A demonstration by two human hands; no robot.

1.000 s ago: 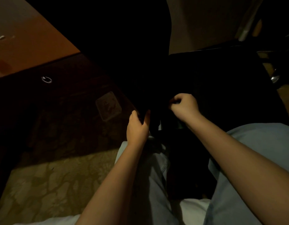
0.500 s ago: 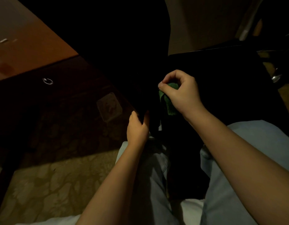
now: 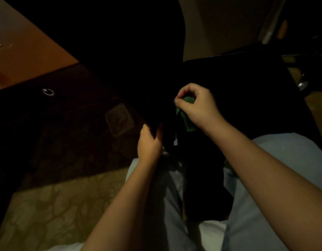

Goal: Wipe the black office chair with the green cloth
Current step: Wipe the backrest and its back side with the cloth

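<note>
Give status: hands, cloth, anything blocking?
Left hand grips chair edge. Right hand pinches cloth beside it. Nothing seen between cloth and chair; scene dark, desk close on left.

The chair (image 3: 131, 51) fills the middle, and the desk (image 3: 29, 57) hems its left. Open floor (image 3: 57, 205) lies lower left. Under the desk seems passable, though it is too dark to be sure.

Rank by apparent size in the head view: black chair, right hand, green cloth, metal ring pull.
1. black chair
2. right hand
3. green cloth, visible part only; the hand hides the rest
4. metal ring pull
</note>
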